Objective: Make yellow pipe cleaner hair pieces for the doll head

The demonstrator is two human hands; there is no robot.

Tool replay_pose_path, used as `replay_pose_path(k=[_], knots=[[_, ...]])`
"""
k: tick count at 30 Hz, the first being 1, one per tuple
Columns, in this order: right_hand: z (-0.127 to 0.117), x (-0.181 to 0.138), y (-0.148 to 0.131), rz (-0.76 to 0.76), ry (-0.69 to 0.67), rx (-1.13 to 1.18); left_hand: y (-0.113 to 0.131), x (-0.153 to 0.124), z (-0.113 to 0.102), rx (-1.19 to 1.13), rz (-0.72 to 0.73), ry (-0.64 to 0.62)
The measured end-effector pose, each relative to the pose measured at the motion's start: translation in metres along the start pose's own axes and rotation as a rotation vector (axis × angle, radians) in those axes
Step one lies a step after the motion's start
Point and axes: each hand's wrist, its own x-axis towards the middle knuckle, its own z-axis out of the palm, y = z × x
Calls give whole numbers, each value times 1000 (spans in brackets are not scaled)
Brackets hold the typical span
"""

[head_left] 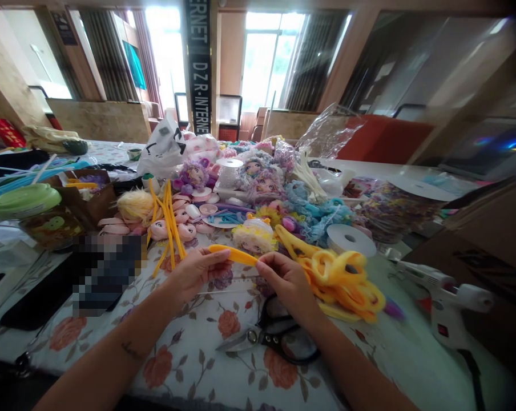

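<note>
Both my hands hold one yellow fuzzy pipe cleaner (234, 254) just above the floral tablecloth (189, 354). My left hand (196, 273) pinches its left end with closed fingers. My right hand (283, 279) grips its right end, fingers curled. A heap of looped yellow pipe cleaners (339, 279) lies right beside my right hand. Black-handled scissors (270, 337) rest on the cloth under my right wrist. A small doll head with yellow hair (253, 237) sits just beyond the pipe cleaner.
A white glue gun (446, 294) lies at the right. A white ribbon spool (351, 240), doll heads (176, 225), straight yellow pipe cleaners (168, 225) and blue lace (318, 214) crowd the middle. A green-lidded jar (31, 211) and a dark flat object (61, 285) sit left.
</note>
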Motion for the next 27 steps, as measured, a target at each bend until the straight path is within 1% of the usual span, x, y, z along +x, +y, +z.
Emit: replay_pose_path(k=[2,4,9,15,19,23,25,27], knots=[[0,0,0,-8,9,-15,-2,1,2,-133,-18,41],[1,-1,-1,-15,8,-31,-4,2,3,-213,1,71],[3,-2,1,-18,-3,-56,-6,3,5,-313,80,116],[2,-2,0,-47,-5,-127,-3,3,5,-293,117,94],[-1,-1,-5,-72,-1,-140,-1,2,4,-196,147,56],[-3,0,-6,-105,8,-187,2,1,2,-133,177,71],[-4,-1,-6,-102,11,-207,3,1,3,-131,198,80],[-5,-1,-7,-61,3,-171,2,1,3,-138,221,81]])
